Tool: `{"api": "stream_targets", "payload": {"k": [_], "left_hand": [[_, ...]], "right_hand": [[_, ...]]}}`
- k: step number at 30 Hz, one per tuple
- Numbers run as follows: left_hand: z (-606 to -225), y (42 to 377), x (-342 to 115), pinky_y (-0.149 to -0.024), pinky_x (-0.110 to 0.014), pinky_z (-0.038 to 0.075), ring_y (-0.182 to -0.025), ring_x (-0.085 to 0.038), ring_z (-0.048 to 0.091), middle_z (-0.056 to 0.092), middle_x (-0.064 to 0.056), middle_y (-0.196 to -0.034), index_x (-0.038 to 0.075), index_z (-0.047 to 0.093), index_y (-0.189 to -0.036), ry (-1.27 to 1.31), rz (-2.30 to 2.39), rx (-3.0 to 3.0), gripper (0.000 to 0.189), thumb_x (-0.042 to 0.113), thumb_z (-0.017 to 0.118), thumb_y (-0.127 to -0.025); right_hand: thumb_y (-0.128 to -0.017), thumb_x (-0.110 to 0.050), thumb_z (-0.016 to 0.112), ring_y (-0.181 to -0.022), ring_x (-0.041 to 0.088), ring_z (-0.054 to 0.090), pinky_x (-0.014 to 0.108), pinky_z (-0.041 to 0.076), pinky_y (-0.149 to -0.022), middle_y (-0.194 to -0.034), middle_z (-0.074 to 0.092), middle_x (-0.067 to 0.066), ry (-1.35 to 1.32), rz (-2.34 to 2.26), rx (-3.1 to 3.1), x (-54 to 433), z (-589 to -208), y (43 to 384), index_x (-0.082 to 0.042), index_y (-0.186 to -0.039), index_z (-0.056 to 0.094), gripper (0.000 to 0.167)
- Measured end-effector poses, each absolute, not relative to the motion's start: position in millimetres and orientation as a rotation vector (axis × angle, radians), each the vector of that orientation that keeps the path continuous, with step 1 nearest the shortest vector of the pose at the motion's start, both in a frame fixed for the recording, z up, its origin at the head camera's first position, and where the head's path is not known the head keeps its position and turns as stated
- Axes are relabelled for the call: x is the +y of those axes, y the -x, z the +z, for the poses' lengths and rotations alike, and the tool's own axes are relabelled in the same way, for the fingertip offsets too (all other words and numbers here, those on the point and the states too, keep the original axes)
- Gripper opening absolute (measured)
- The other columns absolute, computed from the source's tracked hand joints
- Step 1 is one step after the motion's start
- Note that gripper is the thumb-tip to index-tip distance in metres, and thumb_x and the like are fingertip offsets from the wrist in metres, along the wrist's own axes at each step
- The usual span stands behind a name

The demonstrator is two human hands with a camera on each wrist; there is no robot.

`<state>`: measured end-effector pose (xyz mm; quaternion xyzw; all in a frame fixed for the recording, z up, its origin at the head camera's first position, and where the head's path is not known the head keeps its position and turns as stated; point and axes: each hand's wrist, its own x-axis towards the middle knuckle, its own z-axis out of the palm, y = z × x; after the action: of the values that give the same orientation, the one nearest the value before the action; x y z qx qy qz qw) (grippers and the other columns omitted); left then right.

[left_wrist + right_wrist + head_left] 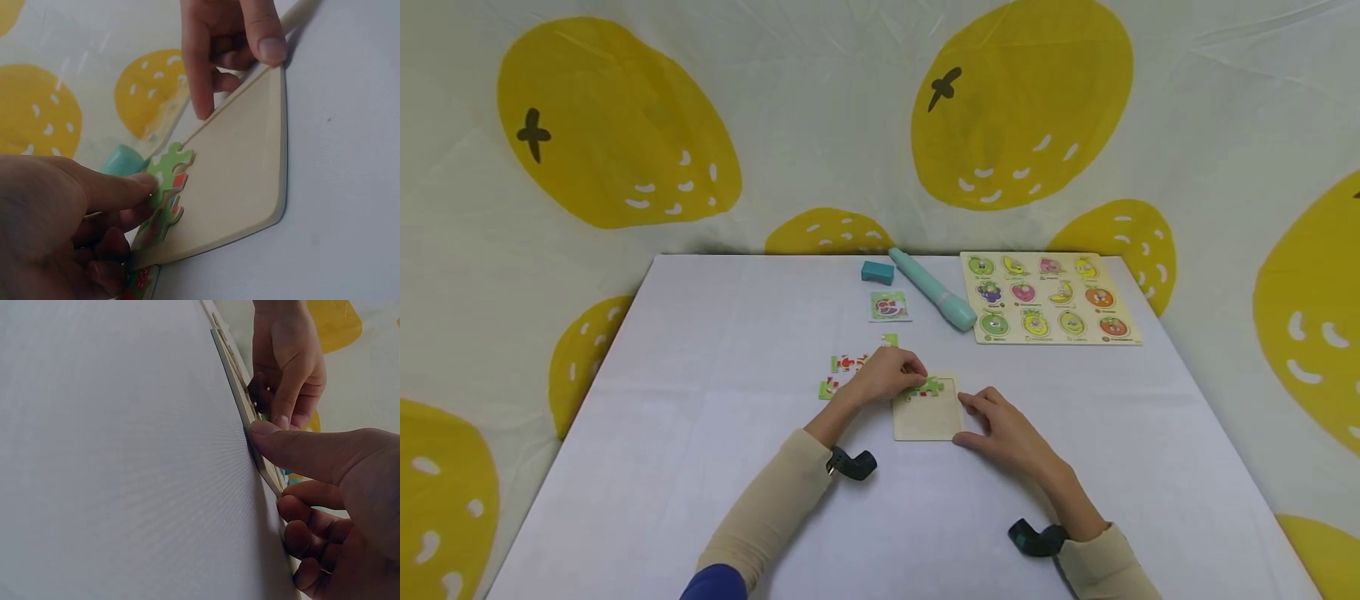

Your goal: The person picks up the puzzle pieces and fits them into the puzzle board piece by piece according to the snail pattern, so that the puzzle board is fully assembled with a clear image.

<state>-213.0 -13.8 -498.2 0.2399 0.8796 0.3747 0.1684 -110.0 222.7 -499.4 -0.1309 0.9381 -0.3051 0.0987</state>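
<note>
A small square wooden puzzle board (927, 423) lies on the white table in front of the person. Green jigsaw pieces (167, 167) with red and white bits sit along its far side. The left hand (887, 375) is over the board's far left corner, thumb and fingers pinching a green piece there. At the right side, the right hand (1011, 429) holds the board by its edge; in the right wrist view its thumb (265, 428) presses the rim and the index finger touches further along. More loose jigsaw pieces (829, 388) lie left of the board, partly behind the left hand.
Behind the board lie a pomegranate picture puzzle (890, 307), a teal block (877, 272) and a mint-green microphone-shaped stick (932, 289). A wooden fruit board (1052, 300) lies at the back right. A curtain with yellow fruit prints (820, 108) hangs behind the table.
</note>
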Motion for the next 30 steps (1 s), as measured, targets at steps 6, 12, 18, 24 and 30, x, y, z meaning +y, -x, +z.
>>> {"api": "stream_targets", "payload": {"k": [6,12,18,24,30], "left_hand": [[-498,212,-12,-0.071,-0.021,0.045,-0.075,-0.006,0.057,0.071,0.002,-0.085,0.011,0.076,-0.099,-0.702,0.999,2.562,0.012,0.02,0.069,-0.094],[-497,211,-11,-0.074,-0.022,0.047,-0.078,-0.007,0.057,0.071,0.001,-0.088,0.01,0.075,-0.1,-0.707,0.942,2.601,0.013,0.019,0.068,-0.095],[-497,208,-9,-0.073,-0.022,0.047,-0.078,-0.009,0.056,0.069,0.001,-0.087,0.01,0.075,-0.099,-0.711,0.89,2.659,0.011,0.016,0.066,-0.095],[-495,205,-9,-0.069,-0.02,0.046,-0.078,-0.009,0.056,0.067,0.001,-0.086,0.009,0.075,-0.098,-0.727,0.868,2.687,0.012,0.017,0.067,-0.094],[-495,202,-8,-0.068,-0.022,0.043,-0.077,-0.01,0.053,0.061,0.003,-0.083,0.011,0.075,-0.1,-0.775,0.797,2.714,0.025,0.032,0.077,-0.087]], "right_hand": [[-0.083,-0.035,0.081,-0.085,0.012,0.047,0.022,0.04,-0.07,-0.105,0.054,0.002,0.379,-0.895,2.775,222,-498,109,-0.004,-0.14,0.057,0.069],[-0.084,-0.036,0.081,-0.087,0.012,0.047,0.023,0.042,-0.072,-0.106,0.055,0.002,0.372,-0.879,2.785,221,-497,109,-0.004,-0.14,0.057,0.069],[-0.083,-0.035,0.081,-0.087,0.013,0.048,0.022,0.042,-0.071,-0.106,0.055,0.003,0.372,-0.888,2.782,221,-498,110,-0.004,-0.14,0.057,0.069],[-0.083,-0.034,0.081,-0.089,0.014,0.048,0.023,0.043,-0.073,-0.107,0.055,0.002,0.358,-0.879,2.774,221,-499,109,-0.006,-0.141,0.056,0.069],[-0.083,-0.034,0.081,-0.087,0.013,0.048,0.023,0.042,-0.072,-0.106,0.055,0.002,0.36,-0.871,2.776,220,-498,109,-0.005,-0.14,0.056,0.069]]}}
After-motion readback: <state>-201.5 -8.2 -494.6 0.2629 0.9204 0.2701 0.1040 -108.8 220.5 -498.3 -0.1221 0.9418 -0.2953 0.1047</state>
